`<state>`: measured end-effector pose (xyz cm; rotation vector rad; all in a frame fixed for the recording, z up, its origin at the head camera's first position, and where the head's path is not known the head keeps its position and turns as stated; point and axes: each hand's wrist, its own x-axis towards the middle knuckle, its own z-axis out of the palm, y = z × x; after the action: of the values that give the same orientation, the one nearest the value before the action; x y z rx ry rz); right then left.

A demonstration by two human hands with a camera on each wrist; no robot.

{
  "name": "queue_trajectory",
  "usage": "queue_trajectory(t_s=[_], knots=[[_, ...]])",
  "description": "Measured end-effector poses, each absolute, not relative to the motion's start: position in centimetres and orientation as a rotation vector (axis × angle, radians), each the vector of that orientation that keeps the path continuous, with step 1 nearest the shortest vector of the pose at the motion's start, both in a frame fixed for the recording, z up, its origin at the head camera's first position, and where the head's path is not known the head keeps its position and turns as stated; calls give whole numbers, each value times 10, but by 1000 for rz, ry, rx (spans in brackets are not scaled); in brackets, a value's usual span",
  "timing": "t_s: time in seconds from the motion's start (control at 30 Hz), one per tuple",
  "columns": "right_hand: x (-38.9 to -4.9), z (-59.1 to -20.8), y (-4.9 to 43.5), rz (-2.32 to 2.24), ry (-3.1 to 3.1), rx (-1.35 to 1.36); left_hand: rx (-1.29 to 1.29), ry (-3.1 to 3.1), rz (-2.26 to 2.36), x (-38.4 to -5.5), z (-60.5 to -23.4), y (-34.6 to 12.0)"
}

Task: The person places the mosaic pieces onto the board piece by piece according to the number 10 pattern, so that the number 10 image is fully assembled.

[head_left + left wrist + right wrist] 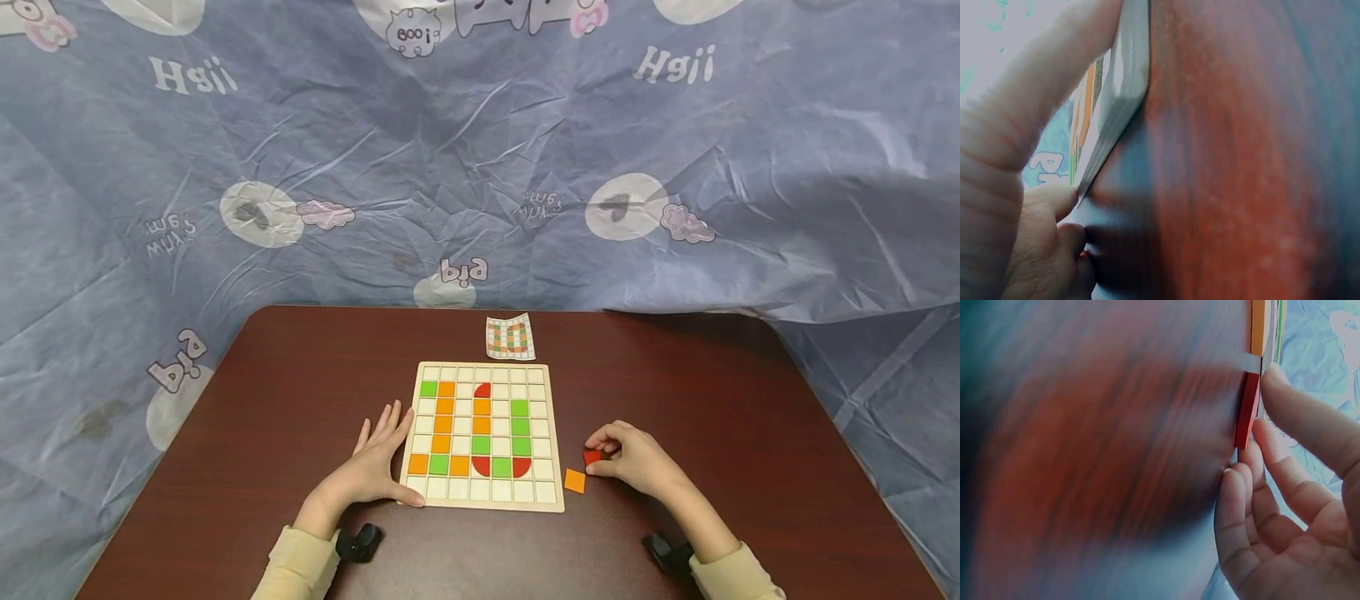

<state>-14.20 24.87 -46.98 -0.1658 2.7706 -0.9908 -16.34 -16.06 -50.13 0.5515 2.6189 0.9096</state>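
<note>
A cream grid board lies on the table with orange, green and red tiles in several of its squares. My left hand is at the board's left side, fingers spread and straight, thumb on the front left corner. The left wrist view shows the thumb against the board's edge. Right of the board, my right hand holds a small red tile between thumb and curled fingers, low at the table. In the right wrist view the red tile appears edge-on beside the fingertips. A loose orange tile lies between that hand and the board.
A small paper card printed with a coloured grid lies behind the board. The dark wooden table extends to both sides. A blue patterned cloth hangs behind it.
</note>
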Motion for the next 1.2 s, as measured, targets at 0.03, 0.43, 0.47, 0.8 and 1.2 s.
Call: queue_trajectory(t_s=[0.03,0.43,0.47,0.8,1.2], knots=[[-142,-470,248,-980,2780,-173,552,2621,908,-163,-502,-161],[-141,-470,242,-889,2842,-178,550,2619,915,-164,-500,-161],[-141,-470,241,-888,2840,-177,550,2620,915,-164,-500,-161],[-140,-469,239,-1018,2790,-116,552,2609,923,-164,-501,-161],[-169,-455,231,-1303,2745,18,560,2611,924,-164,-503,-161]])
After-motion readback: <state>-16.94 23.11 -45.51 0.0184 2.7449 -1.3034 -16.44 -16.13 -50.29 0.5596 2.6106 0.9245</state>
